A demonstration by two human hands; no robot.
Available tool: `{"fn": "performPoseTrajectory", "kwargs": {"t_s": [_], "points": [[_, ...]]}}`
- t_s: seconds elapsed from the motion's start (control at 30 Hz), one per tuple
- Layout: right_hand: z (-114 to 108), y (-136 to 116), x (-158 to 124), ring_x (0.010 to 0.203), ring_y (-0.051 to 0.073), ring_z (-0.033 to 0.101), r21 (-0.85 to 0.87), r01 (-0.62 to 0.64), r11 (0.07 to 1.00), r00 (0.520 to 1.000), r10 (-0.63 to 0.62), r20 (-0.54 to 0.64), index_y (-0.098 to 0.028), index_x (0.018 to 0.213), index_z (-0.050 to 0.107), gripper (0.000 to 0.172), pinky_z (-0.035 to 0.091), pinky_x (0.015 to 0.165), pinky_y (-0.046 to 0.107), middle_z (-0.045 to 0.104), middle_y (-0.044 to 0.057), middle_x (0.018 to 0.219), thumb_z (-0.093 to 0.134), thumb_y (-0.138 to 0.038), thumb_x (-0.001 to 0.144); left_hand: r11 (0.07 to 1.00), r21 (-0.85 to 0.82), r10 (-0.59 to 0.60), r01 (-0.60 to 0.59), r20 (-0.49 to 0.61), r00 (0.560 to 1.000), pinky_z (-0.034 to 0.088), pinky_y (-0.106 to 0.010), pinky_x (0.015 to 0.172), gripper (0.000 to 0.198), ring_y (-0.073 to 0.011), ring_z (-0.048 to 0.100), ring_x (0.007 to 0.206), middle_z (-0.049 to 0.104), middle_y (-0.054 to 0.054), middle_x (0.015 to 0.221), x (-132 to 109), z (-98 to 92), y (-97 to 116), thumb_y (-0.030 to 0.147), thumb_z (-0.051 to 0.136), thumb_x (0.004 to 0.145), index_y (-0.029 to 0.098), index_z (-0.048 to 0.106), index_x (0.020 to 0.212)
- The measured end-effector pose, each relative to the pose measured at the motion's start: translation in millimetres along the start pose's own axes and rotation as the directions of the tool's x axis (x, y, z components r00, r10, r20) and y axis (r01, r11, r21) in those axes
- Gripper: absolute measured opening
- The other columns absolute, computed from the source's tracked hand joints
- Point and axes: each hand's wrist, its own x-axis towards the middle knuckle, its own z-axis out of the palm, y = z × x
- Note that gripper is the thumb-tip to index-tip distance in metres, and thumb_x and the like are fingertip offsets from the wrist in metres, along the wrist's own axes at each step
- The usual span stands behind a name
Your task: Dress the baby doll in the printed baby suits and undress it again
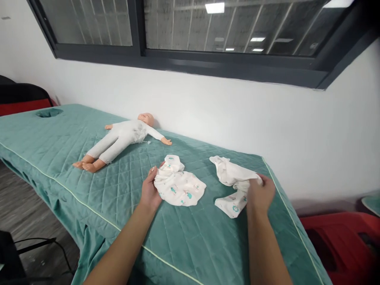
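Observation:
At the middle of the bed, my left hand (151, 188) is closed on the left edge of a white baby garment (182, 189) with small green and pink prints. It lies bunched on the cover, so its exact kind is unclear. Farther right, my right hand (261, 194) pinches the end of a second white baby garment (230, 172), partly folded, with a printed part hanging toward me. A baby doll (127, 132) in a white suit lies on its back, arms spread, beyond my left hand and touching neither hand.
A green quilted cover (190, 245) with pale piping drapes the bed, which has a face hole (49, 113) at its far left. The white wall and dark-framed window (190, 65) stand behind. Something red (347, 237) is at right; a dark stand (12, 257) is lower left.

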Motion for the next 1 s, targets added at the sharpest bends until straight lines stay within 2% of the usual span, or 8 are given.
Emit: {"fn": "performPoseTrajectory", "kwargs": {"t_s": [0.13, 0.27, 0.4, 0.5, 0.6, 0.67, 0.83, 1.0], "points": [[10.3, -28.0, -39.3, 0.123, 0.030, 0.050, -0.195, 0.481, 0.855, 0.868, -0.433, 0.242, -0.018, 0.103, 0.063, 0.026, 0.028, 0.110, 0.054, 0.060, 0.014, 0.126, 0.050, -0.027, 0.083, 1.000, 0.012, -0.019, 0.019, -0.013, 1.000, 0.049, -0.045, 0.101, 0.030, -0.0290, 0.064, 0.113, 0.070, -0.011, 0.118, -3.5, 8.1, -0.9, 0.028, 0.065, 0.083, 0.015, 0.065, 0.110], [25.6, -47.0, -83.3, 0.127, 0.028, 0.048, -0.018, 0.552, 0.834, 0.733, -0.475, 0.487, -0.022, 0.113, 0.061, 0.027, 0.015, 0.117, 0.056, 0.060, 0.010, 0.130, 0.052, -0.031, 0.089, 0.996, -0.007, -0.084, 0.084, -0.002, 0.996, 0.050, -0.045, 0.100, 0.023, -0.0286, 0.066, 0.109, 0.071, -0.011, 0.112, -7.1, 10.6, 0.9, 0.027, 0.064, 0.083, 0.014, 0.067, 0.103], [31.4, -47.5, -102.8, 0.132, 0.026, 0.045, 0.252, 0.167, 0.953, 0.623, -0.300, 0.722, -0.024, 0.127, 0.053, 0.044, 0.029, 0.115, 0.049, 0.053, 0.010, 0.139, 0.063, -0.035, 0.086, 0.997, -0.001, -0.071, 0.071, 0.058, 0.996, 0.053, -0.036, 0.094, 0.008, -0.0202, 0.069, 0.096, 0.073, -0.002, 0.101, -11.5, 11.3, 0.4, 0.017, 0.067, 0.080, 0.019, 0.060, 0.079], [27.6, -56.5, -115.8, 0.134, 0.025, 0.047, 0.387, -0.305, 0.870, 0.379, -0.261, 0.888, -0.027, 0.145, 0.030, 0.081, 0.039, 0.110, 0.045, 0.045, 0.011, 0.148, 0.074, -0.037, 0.078, 0.994, 0.067, -0.093, 0.084, 0.139, 0.986, 0.054, -0.034, 0.091, 0.011, -0.0187, 0.070, 0.093, 0.072, -0.001, 0.104, -16.3, 13.6, -1.0, 0.017, 0.069, 0.080, 0.020, 0.059, 0.083], [20.6, -72.3, -132.5, 0.133, 0.026, 0.048, 0.365, -0.467, 0.805, 0.206, -0.302, 0.931, -0.029, 0.147, 0.020, 0.101, 0.042, 0.108, 0.044, 0.044, 0.011, 0.149, 0.083, -0.036, 0.068, 0.984, 0.126, -0.147, 0.126, 0.175, 0.974, 0.054, -0.042, 0.094, 0.018, -0.0248, 0.068, 0.103, 0.069, -0.006, 0.118, -19.7, 15.7, -2.5, 0.024, 0.068, 0.083, 0.022, 0.061, 0.100], [17.9, -79.9, -141.7, 0.125, 0.027, 0.054, 0.301, -0.382, 0.874, 0.210, -0.235, 0.949, -0.027, 0.142, 0.029, 0.098, 0.044, 0.104, 0.043, 0.053, 0.010, 0.140, 0.086, -0.037, 0.063, 0.978, 0.161, -0.155, 0.131, 0.151, 0.976, 0.052, -0.044, 0.098, 0.032, -0.0266, 0.066, 0.110, 0.066, -0.006, 0.126, -19.3, 16.3, -3.6, 0.022, 0.069, 0.082, 0.024, 0.060, 0.112], [22.4, -79.5, -149.2, 0.106, 0.026, 0.062, 0.196, -0.026, 0.980, 0.349, -0.175, 0.921, -0.025, 0.130, 0.047, 0.066, 0.047, 0.091, 0.041, 0.066, 0.006, 0.118, 0.077, -0.036, 0.072, 0.985, 0.151, -0.086, 0.086, -0.007, 0.996, 0.053, -0.042, 0.098, 0.044, -0.0226, 0.066, 0.111, 0.064, -0.004, 0.130, -9.5, 15.9, -6.6, 0.011, 0.068, 0.079, 0.027, 0.058, 0.119], [19.9, -72.9, -145.6, 0.102, 0.023, 0.062, 0.254, 0.018, 0.967, 0.438, -0.236, 0.867, -0.024, 0.125, 0.052, 0.051, 0.047, 0.092, 0.039, 0.065, 0.005, 0.115, 0.069, -0.028, 0.076, 0.986, 0.148, -0.070, 0.074, -0.028, 0.997, 0.056, -0.030, 0.089, 0.042, -0.0163, 0.071, 0.094, 0.072, -0.002, 0.110, -3.4, 10.7, -7.4, 0.015, 0.067, 0.081, 0.025, 0.060, 0.122]]}}
